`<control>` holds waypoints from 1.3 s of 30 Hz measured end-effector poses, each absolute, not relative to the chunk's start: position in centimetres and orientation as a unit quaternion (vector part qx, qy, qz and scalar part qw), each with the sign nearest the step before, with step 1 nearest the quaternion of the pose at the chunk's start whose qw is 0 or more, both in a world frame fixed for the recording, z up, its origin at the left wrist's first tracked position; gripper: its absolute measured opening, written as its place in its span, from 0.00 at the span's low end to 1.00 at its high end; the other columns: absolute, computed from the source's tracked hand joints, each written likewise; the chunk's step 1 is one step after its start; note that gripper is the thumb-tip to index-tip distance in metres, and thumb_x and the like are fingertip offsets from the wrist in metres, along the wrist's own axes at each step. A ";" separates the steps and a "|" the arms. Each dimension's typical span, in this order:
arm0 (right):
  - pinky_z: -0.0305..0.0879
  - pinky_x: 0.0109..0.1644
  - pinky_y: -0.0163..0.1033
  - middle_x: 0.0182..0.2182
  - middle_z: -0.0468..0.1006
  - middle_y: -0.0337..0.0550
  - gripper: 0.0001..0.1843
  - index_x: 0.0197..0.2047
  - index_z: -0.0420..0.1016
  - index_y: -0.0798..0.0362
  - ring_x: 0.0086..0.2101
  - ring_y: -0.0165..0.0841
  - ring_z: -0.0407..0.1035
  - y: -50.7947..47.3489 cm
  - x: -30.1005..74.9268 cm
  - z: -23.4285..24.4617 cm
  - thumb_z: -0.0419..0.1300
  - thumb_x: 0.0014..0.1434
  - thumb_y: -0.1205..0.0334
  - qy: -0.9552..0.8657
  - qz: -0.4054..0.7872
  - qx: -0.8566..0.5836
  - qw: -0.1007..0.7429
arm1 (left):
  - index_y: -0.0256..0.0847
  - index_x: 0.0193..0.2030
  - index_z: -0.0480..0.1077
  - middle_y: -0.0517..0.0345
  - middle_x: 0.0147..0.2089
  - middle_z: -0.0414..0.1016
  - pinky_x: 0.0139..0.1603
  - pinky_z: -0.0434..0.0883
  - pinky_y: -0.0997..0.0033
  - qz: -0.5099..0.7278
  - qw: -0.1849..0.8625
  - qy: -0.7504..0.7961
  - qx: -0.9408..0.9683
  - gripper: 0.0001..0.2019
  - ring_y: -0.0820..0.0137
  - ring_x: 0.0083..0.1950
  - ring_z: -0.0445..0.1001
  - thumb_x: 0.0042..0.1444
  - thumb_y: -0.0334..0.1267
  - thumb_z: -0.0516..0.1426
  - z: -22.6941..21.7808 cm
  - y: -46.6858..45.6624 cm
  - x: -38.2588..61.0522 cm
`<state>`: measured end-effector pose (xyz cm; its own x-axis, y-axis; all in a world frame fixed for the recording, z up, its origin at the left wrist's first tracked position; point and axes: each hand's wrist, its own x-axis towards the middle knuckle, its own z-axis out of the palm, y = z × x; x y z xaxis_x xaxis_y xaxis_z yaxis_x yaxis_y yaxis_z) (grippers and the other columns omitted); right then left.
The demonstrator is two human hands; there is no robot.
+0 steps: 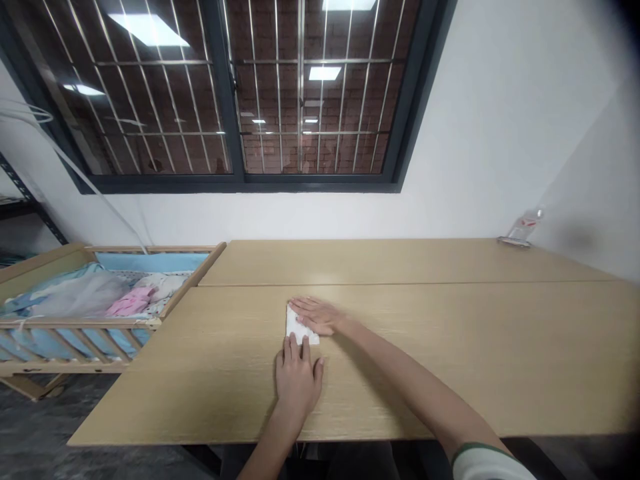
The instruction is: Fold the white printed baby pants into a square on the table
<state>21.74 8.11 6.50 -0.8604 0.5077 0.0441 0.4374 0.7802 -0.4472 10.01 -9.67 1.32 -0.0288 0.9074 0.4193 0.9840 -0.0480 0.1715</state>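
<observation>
A small white sheet, perhaps folded tissue or cloth, lies flat on the light wooden table. My left hand rests palm down below it, fingertips touching its lower edge, fingers extended. Across the sheet's upper right side lies my right hand, flat with its fingers stretched to the left and slightly blurred. Part of the sheet is hidden under the right hand. Neither hand is closed round anything.
A wooden crib with bedding and a pink cloth adjoins the table's left side. A clear bottle stands at the far right corner, beside a flat object. Behind are a white wall and a barred window.
</observation>
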 end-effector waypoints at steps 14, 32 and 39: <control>0.35 0.76 0.52 0.76 0.44 0.44 0.40 0.77 0.46 0.48 0.73 0.43 0.40 9.5 22.1 3.1 0.41 0.71 0.36 -0.872 0.252 -0.374 0.193 | 0.36 0.70 0.64 0.34 0.70 0.63 0.62 0.66 0.49 -0.230 0.098 -0.675 -0.694 0.28 0.47 0.70 0.61 0.68 0.48 0.51 1.0 -9.8 9.8; 0.67 0.50 0.44 0.46 0.71 0.47 0.20 0.50 0.76 0.55 0.42 0.36 0.68 7.2 21.8 2.3 0.66 0.54 0.60 -0.749 0.309 -0.439 0.388 | 0.29 0.50 0.72 0.31 0.52 0.75 0.56 0.63 0.50 -0.176 -0.042 -0.794 -0.580 0.27 0.45 0.57 0.72 0.68 0.54 0.47 5.0 -5.6 5.6; 0.65 0.52 0.43 0.40 0.71 0.45 0.13 0.40 0.75 0.56 0.43 0.37 0.66 5.2 20.3 3.0 0.67 0.50 0.63 -0.722 0.303 -0.485 0.390 | 0.36 0.47 0.71 0.41 0.46 0.80 0.48 0.66 0.63 -0.179 -0.111 -0.758 -0.617 0.16 0.57 0.49 0.78 0.67 0.45 0.50 6.5 -5.9 4.7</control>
